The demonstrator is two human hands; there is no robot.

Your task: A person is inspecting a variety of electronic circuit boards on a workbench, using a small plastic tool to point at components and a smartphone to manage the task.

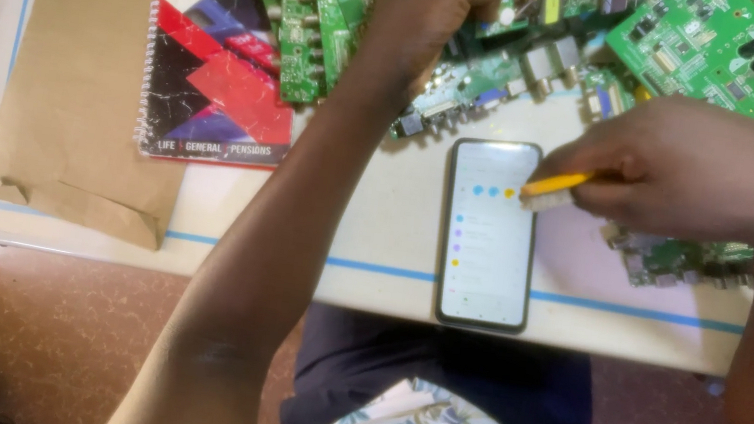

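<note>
Lying across the far part of the white table (369,278) is a spread of green circuit boards (705,41), and on them the left hand (431,8) is set; its forearm runs from the near edge of the table up and away, over the table, and the fingers are curled into a closed grip on the boards, though what exactly they pinch I cannot tell, because the back of the hand hides it; one smaller board with metal connectors (479,85) lies just below that hand, touching the pile. To the left, well apart from both hands, a brown paper envelope (77,79) lies flat, and a spiral notebook (218,58) with red and blue cover lies beside it, partly over its right edge. Near the middle of the table stands the thing that matters most — a smartphone (489,235), flat, screen lit, its long axis running from the near table edge away from the person; it lies between the two arms, below the left hand and just left of the right hand (689,169). The right hand is clearly the nearer one; it comes in from the right side, palm down, fingers closed narrow around a small brush with yellow handle (555,186); the handle points left, and the pale bristles rest at the upper right edge of the phone — touching it or just above, I cannot say. Another small green board (677,263) lies under this hand's wrist.
</note>
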